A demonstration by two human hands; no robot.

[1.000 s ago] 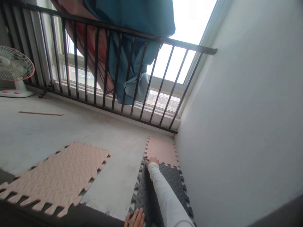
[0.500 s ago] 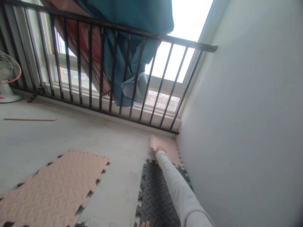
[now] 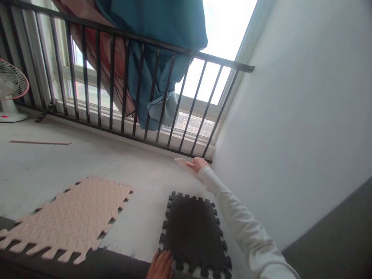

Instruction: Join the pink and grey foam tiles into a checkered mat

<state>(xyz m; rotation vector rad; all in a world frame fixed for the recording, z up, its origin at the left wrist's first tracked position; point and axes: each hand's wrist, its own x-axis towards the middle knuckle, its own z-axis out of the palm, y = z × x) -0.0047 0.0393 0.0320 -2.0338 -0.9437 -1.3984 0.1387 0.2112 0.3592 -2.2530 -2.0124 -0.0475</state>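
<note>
My right hand reaches far forward in a white sleeve to the corner by the railing foot. It is closed on the edge of a small pink foam tile, which shows only as a thin tilted sliver. A black interlocking foam tile lies flat on the concrete floor, apart from the pink one. My left hand rests on the black tile's near left corner, fingers flat.
A larger pink foam mat lies at the left, overhanging a dark edge. A black metal railing with teal and red cloth draped over it runs along the window. A fan and a thin wooden strip are far left. A white wall closes the right.
My right hand has carried the pink tile off the black tile and forward to the railing foot. The black tile now lies alone, and my left hand is on its corner again.
</note>
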